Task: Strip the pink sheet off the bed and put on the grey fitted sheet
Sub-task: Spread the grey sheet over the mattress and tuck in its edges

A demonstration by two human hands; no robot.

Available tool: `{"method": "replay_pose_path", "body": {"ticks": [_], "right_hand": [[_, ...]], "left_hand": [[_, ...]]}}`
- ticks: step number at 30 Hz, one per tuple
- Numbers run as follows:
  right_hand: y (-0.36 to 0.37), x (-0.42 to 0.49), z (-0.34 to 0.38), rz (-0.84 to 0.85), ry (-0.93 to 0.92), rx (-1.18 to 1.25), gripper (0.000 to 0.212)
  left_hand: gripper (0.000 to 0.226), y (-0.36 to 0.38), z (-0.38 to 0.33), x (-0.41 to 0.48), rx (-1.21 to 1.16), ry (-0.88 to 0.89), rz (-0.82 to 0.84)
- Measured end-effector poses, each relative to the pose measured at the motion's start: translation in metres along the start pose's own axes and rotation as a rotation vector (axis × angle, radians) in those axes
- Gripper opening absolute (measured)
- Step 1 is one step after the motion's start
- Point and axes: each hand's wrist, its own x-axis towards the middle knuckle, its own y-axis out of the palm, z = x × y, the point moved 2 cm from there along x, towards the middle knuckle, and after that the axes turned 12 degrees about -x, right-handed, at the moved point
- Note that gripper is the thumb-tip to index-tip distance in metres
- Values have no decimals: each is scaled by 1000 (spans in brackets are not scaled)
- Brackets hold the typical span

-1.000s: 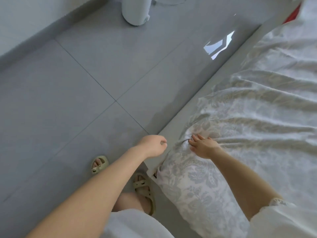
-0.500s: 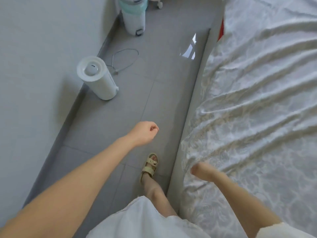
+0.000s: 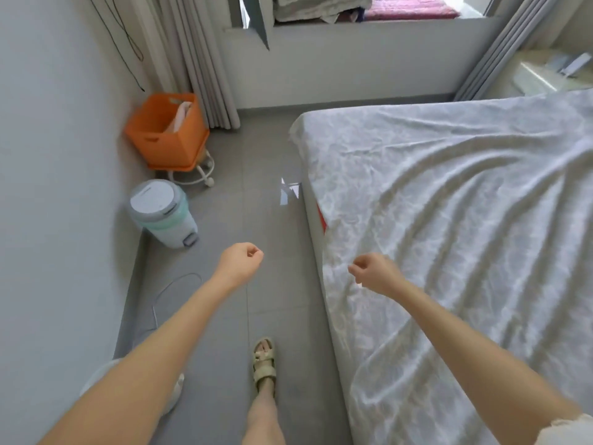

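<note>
bin (image 3: pixel 162 213) and orange crate (image 3: pixel 167 131) sit against wall (image 3: pixel 48 155), opposite bed (image 3: pixel 449 187).

Soft daylight from window (image 3: pixel 369 8), floor (image 3: pixel 224 220) glare, wide-angle edge distortion

**Bed with sheet, seen from above at its left side.** The grey fitted sheet (image 3: pixel 449 220) is a pale grey fabric with a faint white leaf pattern. It lies spread over the whole visible top of the bed (image 3: pixel 312 226). It covers the far left corner and falls over the left side. The surface is not smooth: long raised creases fan from the right of the bed toward the near left edge. Midway along the left side the hem sits high, exposing a red strip (image 3: pixel 322 216) beneath it. A pink textile (image 3: pixel 414 8) lies on the window ledge (image 3: pixel 369 22) beyond the bed; whether it is the pink sheet cannot be told.
</note>
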Motion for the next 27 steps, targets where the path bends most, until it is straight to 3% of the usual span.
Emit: {"method": "replay_pose_path", "body": {"ticks": [4,7,15,27], "right_hand": [[-68,98,34,-11,30,46,38],[-106,166,44,-3,79,73,35],[-184,336,27,-8,182,156,29],[-254,629,32,71,241,113,29]], "left_hand": [[22,-31,-40,125,-42,25,76],[29,-43,-63,214,51,17,168],[37,-28,-136,423,5,-104,159],[15,-11,-170,676,-272,-405,87]]}}
